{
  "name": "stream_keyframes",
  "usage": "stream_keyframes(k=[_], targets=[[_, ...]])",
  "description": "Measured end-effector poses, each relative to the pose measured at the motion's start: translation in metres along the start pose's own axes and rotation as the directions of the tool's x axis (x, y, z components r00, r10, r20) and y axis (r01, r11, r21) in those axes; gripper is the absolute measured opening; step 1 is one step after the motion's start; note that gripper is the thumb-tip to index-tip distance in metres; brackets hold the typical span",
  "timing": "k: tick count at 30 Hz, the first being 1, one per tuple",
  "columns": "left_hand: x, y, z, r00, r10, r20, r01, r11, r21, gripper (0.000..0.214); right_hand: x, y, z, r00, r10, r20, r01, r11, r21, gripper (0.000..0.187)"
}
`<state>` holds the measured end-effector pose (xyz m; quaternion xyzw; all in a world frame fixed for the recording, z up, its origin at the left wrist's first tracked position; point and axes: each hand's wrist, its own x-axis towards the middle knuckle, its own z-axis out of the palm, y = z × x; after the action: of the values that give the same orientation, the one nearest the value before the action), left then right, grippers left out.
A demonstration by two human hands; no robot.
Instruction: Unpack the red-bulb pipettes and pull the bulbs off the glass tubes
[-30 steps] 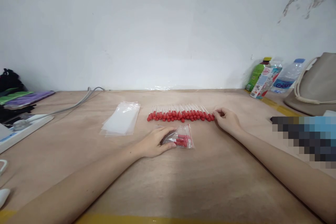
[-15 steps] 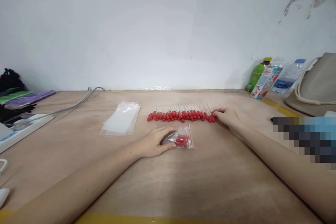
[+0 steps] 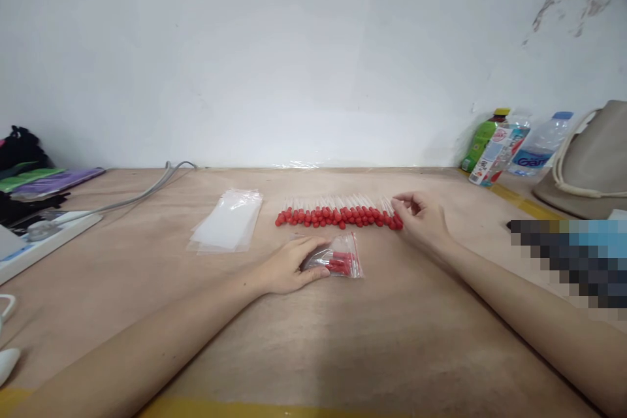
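Note:
My left hand (image 3: 289, 266) rests on the table with its thumb and fingers around a clear zip bag (image 3: 356, 261). Inside this bag lie a few droppers with red bulbs (image 3: 339, 264); its red-striped mouth faces right. Beyond the bag, a long row of droppers (image 3: 337, 215) lies piled side by side, clear tubes pointing to the wall and red bulbs towards me. At the row's right end, my right hand (image 3: 418, 215) has its fingertips pinched on the clear tube of a dropper; the fingers partly hide it.
A stack of flat clear bags (image 3: 228, 222) lies left of the row. Farther left are a power strip (image 3: 73, 222) with a grey cable (image 3: 147, 192) and a purple packet (image 3: 63, 181). Several bottles (image 3: 484, 140) and a beige bag (image 3: 588, 150) stand at the back right.
My right hand has shifted slightly, its fingers moving from the red bulbs at the row's end up to the clear tubes. My left hand stays on the zip bag.

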<state>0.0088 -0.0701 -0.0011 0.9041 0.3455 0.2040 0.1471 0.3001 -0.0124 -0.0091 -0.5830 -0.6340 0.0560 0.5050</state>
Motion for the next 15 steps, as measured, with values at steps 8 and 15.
stream_keyframes(k=[8, 15], targets=[[0.000, -0.002, 0.002, 1.000, 0.003, -0.009, -0.003, 1.000, 0.001, 0.052, -0.040, -0.053, 0.009, 0.618, -0.469, 0.630, 0.332, 0.883, 0.332, 0.017], [-0.001, 0.000, 0.002, 1.000, 0.006, -0.027, -0.005, 1.000, 0.008, 0.045, -0.041, -0.062, 0.012, 0.517, -0.554, 0.652, 0.273, 0.829, 0.488, 0.030]])
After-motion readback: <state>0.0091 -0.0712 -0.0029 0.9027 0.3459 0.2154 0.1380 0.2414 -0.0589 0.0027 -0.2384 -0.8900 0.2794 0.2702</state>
